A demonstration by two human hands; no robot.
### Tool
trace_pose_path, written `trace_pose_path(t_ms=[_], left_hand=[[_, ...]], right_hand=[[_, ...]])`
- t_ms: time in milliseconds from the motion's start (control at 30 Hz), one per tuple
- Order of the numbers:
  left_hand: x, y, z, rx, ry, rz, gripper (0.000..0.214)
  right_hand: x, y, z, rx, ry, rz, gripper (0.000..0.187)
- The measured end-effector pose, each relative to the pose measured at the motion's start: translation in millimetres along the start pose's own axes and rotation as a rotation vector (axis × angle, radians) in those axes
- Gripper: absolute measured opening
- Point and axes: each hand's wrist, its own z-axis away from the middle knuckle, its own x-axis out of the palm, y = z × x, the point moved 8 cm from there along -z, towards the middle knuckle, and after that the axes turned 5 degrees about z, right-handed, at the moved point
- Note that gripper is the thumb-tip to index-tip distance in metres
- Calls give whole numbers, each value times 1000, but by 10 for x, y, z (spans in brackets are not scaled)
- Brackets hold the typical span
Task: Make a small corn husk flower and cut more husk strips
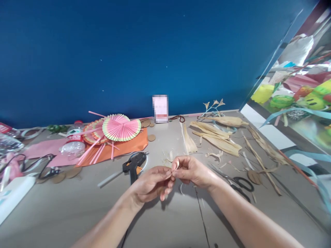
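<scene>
My left hand (152, 184) and my right hand (191, 170) meet over the middle of the grey table (77, 210), fingertips pinched together on a small pale strip of dried husk (174, 166). Both hands are closed on it. A black and orange glue gun (134, 166) lies just left of my left hand. Black-handled scissors (236, 182) lie just right of my right wrist.
Pink folded paper fans (121, 127) rest on orange paper (129, 146) at the back left, beside a plastic bottle (73, 143). Dried corn husks (219, 137) and long strips spread across the back right. A white box (12, 196) sits at the left edge. A blue wall stands behind.
</scene>
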Motion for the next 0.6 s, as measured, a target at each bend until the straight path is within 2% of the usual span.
trace_pose_path(t_ms=[167, 300, 400, 600], left_hand=[[-100, 219, 62, 247, 259, -235, 38], [-87, 325, 115, 342, 365, -458, 31], [-83, 329, 106, 358, 369, -528, 25], [-77, 300, 82, 377, 305, -435, 22]], right_hand=[[-119, 30, -30, 45, 113, -30, 23], [-140, 60, -37, 84, 159, -35, 25], [-120, 88, -29, 116, 151, -53, 27], [-34, 147, -13, 201, 55, -199, 25]])
